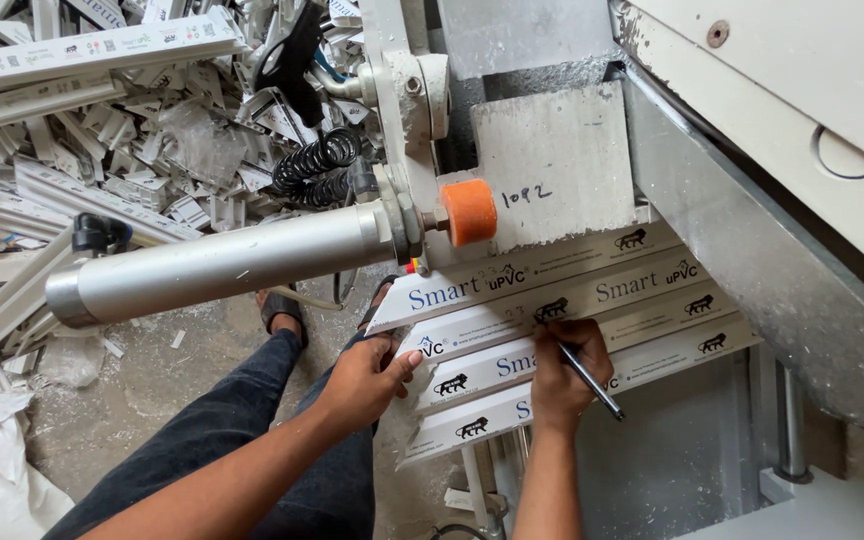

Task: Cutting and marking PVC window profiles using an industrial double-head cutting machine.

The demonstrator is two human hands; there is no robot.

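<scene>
We see the right hand (564,372) with its fingers closed around a pen (590,378), tip on the white plastic strips (592,300) stacked at the frame's centre. The left hand (367,380), at nine o'clock of it, presses open-fingered on the strips' cut ends. A metal cylinder (222,268) lies at eleven o'clock.

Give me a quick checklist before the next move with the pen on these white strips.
1. Pen gripped in right hand: ok.
2. Pen tip on a strip: cannot tell, the hand hides it.
3. Left hand steadying the strip ends: ok.
4. Strips lying side by side on the machine bed: ok.
5. Both hands away from the orange clamp pad: ok.
6. Floor clear of offcuts: not ok.
</scene>
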